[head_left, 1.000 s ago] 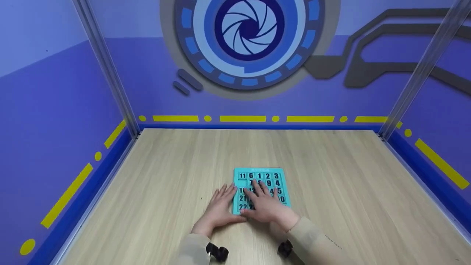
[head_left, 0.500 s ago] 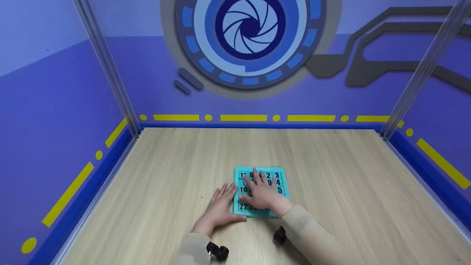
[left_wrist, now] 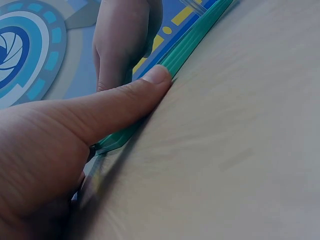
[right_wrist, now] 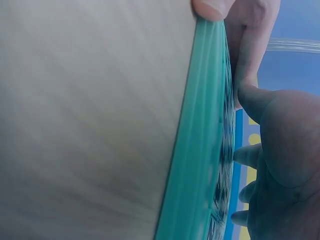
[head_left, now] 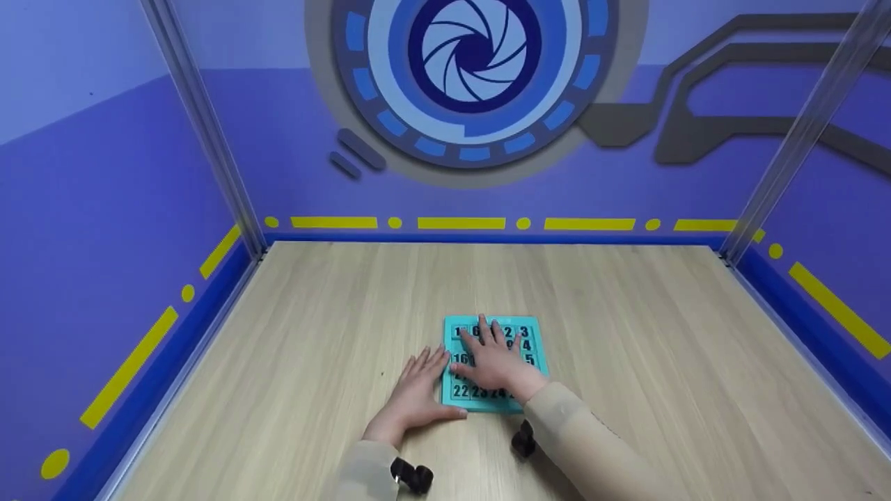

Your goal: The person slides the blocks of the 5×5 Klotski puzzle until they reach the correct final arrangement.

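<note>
A turquoise number slide puzzle point(head_left: 461, 391) lies flat on the table, with black numerals on its tiles. My left hand point(head_left: 414, 396) braces its near left corner, straight fingers along the left side and the thumb point(left_wrist: 120, 105) against the front edge. Over the puzzle my right hand point(head_left: 495, 365) spreads its fingers, the index fingertip at the tile marked 11 in the top row. Much of the middle tiles is hidden under that hand. In the right wrist view the puzzle's side point(right_wrist: 200, 125) runs upright, with the right fingers beyond it.
The pale wooden table point(head_left: 334, 306) reaches back to a blue panel wall point(head_left: 257, 160) with yellow dashes. Similar panels and metal posts point(head_left: 202, 118) enclose the left and right. Black wrist devices point(head_left: 412, 476) hang from both sleeves.
My right hand has slid forward across the puzzle, from the middle rows to the top row, its forearm swinging left. The left hand stays at the corner.
</note>
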A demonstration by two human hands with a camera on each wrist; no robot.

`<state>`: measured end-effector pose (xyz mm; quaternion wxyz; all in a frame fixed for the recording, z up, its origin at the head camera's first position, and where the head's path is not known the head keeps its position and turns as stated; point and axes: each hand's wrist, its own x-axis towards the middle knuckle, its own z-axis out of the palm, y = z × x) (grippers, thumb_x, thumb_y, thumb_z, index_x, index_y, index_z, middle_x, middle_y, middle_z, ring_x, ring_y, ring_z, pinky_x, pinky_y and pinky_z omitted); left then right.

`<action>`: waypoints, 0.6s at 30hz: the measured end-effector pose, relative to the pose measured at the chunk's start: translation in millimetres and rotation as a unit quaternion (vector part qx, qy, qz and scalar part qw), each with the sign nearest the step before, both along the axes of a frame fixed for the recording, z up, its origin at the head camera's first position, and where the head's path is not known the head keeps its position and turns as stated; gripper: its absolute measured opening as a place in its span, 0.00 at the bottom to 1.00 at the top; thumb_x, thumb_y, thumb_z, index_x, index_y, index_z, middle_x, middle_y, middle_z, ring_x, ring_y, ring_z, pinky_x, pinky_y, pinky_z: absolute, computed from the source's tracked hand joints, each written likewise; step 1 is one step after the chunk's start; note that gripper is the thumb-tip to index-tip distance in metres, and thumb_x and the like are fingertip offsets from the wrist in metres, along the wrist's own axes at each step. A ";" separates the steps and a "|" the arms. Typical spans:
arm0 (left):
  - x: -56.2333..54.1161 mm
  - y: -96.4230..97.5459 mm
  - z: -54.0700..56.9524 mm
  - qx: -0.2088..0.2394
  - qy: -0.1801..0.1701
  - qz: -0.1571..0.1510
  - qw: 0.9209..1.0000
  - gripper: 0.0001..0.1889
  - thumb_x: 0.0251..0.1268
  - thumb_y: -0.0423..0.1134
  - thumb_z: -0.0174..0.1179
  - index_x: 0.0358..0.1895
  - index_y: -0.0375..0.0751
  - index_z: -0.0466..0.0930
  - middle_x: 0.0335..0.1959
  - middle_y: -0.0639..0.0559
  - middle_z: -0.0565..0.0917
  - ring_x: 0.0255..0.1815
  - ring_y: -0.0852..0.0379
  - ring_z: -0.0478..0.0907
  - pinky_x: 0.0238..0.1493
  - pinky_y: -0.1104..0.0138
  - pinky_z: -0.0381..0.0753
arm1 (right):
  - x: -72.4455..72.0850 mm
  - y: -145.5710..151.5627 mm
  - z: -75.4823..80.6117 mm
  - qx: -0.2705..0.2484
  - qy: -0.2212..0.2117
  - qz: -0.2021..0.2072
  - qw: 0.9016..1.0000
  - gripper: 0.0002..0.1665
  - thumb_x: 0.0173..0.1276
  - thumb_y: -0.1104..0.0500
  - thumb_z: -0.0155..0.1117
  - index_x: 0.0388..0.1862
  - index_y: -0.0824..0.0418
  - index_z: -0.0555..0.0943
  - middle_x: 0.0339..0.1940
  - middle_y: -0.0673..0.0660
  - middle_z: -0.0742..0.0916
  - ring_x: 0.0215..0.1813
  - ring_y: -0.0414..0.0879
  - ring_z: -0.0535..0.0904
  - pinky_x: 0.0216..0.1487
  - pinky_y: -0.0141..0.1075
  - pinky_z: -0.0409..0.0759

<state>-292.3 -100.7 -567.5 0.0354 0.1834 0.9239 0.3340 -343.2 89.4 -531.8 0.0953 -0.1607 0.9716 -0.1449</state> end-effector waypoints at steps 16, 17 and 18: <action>0.5 0.9 1.1 -0.006 0.001 -0.004 1.000 0.59 0.50 0.62 0.77 0.81 0.37 0.57 0.85 0.43 0.56 0.86 0.36 0.45 0.86 0.41 0.42 | 13.3 1.5 1.3 0.002 0.002 0.008 1.000 0.47 0.74 0.30 0.54 0.84 0.49 0.60 0.87 0.65 0.51 0.86 0.68 0.44 0.77 0.79 0.41; 0.6 1.0 1.1 -0.006 0.003 -0.004 1.000 0.59 0.50 0.62 0.77 0.81 0.37 0.57 0.85 0.42 0.56 0.86 0.36 0.45 0.86 0.41 0.42 | 14.2 1.5 1.6 0.000 0.002 0.009 1.000 0.47 0.74 0.30 0.54 0.84 0.49 0.60 0.87 0.65 0.51 0.86 0.68 0.44 0.77 0.79 0.41; 0.6 1.1 1.3 -0.006 0.006 -0.005 1.000 0.59 0.50 0.62 0.77 0.81 0.37 0.57 0.84 0.42 0.56 0.86 0.36 0.46 0.86 0.40 0.43 | 14.7 1.7 1.5 0.000 0.000 0.010 1.000 0.47 0.74 0.30 0.54 0.84 0.49 0.59 0.87 0.65 0.51 0.86 0.68 0.44 0.77 0.79 0.41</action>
